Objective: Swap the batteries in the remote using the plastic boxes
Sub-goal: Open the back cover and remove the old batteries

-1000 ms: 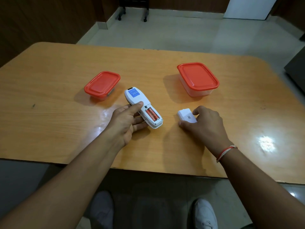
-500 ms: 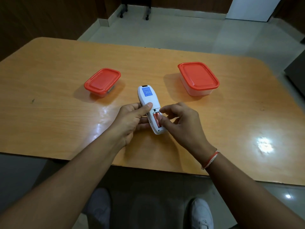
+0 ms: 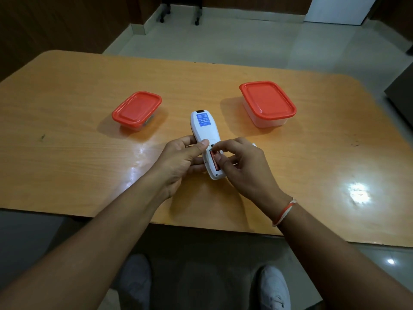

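Note:
A white remote (image 3: 204, 130) lies face down above the table, its battery bay uncovered. My left hand (image 3: 178, 159) grips its left side, thumb across the back. My right hand (image 3: 241, 166) curls over the bay, fingertips pinching at an orange battery (image 3: 213, 158) inside it. The white battery cover (image 3: 254, 144) lies on the table, mostly hidden behind my right hand. Two clear plastic boxes with red lids stand closed: a small one (image 3: 136, 109) at the left, a larger one (image 3: 267, 102) at the right.
The wooden table (image 3: 67, 153) has a rounded near edge just below my wrists. A bright light glare sits on its right part. Chair legs on castors stand on the tiled floor beyond the far edge.
My right hand left the battery cover on the table and came to the remote's bay. My left hand turned the remote straighter and lifted it towards the middle.

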